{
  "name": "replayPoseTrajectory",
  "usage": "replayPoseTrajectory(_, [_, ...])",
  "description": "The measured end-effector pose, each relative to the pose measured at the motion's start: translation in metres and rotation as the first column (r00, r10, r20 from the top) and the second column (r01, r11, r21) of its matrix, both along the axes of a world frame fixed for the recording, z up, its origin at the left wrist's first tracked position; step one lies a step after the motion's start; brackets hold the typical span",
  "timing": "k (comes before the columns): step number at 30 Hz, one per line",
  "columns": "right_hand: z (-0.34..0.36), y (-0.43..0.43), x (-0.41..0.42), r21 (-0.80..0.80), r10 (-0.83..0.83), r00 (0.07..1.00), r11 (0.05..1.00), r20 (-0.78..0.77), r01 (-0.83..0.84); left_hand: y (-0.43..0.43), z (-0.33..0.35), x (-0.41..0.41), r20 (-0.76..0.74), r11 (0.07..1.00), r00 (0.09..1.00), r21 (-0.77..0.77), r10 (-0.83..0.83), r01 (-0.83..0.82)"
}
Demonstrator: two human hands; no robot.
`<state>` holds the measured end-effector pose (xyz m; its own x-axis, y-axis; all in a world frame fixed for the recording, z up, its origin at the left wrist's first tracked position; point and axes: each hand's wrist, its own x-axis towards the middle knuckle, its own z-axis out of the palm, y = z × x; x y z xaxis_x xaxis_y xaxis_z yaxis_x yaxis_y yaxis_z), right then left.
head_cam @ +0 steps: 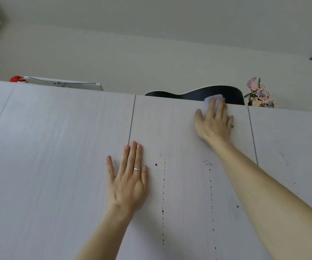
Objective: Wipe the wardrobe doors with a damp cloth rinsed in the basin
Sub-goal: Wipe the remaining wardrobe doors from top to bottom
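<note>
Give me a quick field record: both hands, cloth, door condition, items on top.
left hand: flat over the door seam, fingers straight
right hand: presses cloth on top edge of the door right of the seam
door condition: dark drip trails below the right hand
on top: black curved object, red item, patterned ornament

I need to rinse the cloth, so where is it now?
In the head view, upper right: the cloth is pressed under the right hand at the top edge of a wardrobe door, just below the black guitar.
</note>
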<state>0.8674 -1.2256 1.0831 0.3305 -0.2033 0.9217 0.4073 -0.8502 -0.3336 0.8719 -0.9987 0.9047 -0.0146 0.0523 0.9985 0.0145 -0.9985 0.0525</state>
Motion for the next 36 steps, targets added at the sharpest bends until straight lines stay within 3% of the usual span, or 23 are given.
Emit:
replayPoseTrajectory(3, [-0.027, 0.035, -0.008, -0.332, 0.000, 1.000, 0.943, 0.023, 0.008, 0.000, -0.001, -0.003, -0.008, 1.000, 1.000, -0.009, 0.011, -0.011])
replayPoseTrajectory(5, [-0.031, 0.020, -0.009, -0.414, -0.038, 0.999, 0.909, 0.015, 0.041, -0.002, -0.001, -0.004, -0.017, 1.000, 1.000, -0.013, 0.007, -0.007])
replayPoseTrajectory(10, [-0.026, -0.050, -0.011, -0.261, -0.112, 0.994, 0.960, -0.020, 0.103, -0.003, -0.001, -0.005, 0.001, 1.000, 1.000, -0.015, -0.005, 0.005])
replayPoseTrajectory(15, [-0.060, -0.045, -0.007, -0.410, -0.096, 0.995, 0.907, 0.026, 0.098, -0.002, -0.001, -0.006, 0.005, 1.000, 1.000, -0.002, -0.001, 0.001])
replayPoseTrajectory(21, [-0.046, -0.031, -0.002, -0.326, -0.074, 0.997, 0.942, 0.038, 0.083, -0.003, 0.001, -0.006, -0.001, 1.000, 1.000, -0.013, 0.009, -0.009])
replayPoseTrajectory(26, [-0.042, -0.035, -0.002, -0.358, -0.149, 0.987, 0.920, 0.056, 0.159, -0.003, -0.002, -0.004, 0.004, 1.000, 1.000, -0.013, 0.000, 0.000])
replayPoseTrajectory(29, [-0.019, -0.029, -0.003, -0.318, -0.135, 0.990, 0.938, 0.029, 0.137, -0.002, -0.002, -0.003, 0.017, 1.000, 1.000, -0.011, 0.009, -0.009])
replayPoseTrajectory(33, [-0.054, -0.031, -0.006, -0.374, -0.126, 0.992, 0.920, 0.013, 0.122, -0.005, -0.003, -0.005, -0.003, 1.000, 1.000, -0.022, 0.014, -0.014])
replayPoseTrajectory(36, [-0.038, -0.038, -0.009, -0.382, -0.143, 0.990, 0.914, 0.001, 0.133, -0.004, -0.002, -0.006, -0.005, 1.000, 1.000, -0.021, 0.014, -0.014])
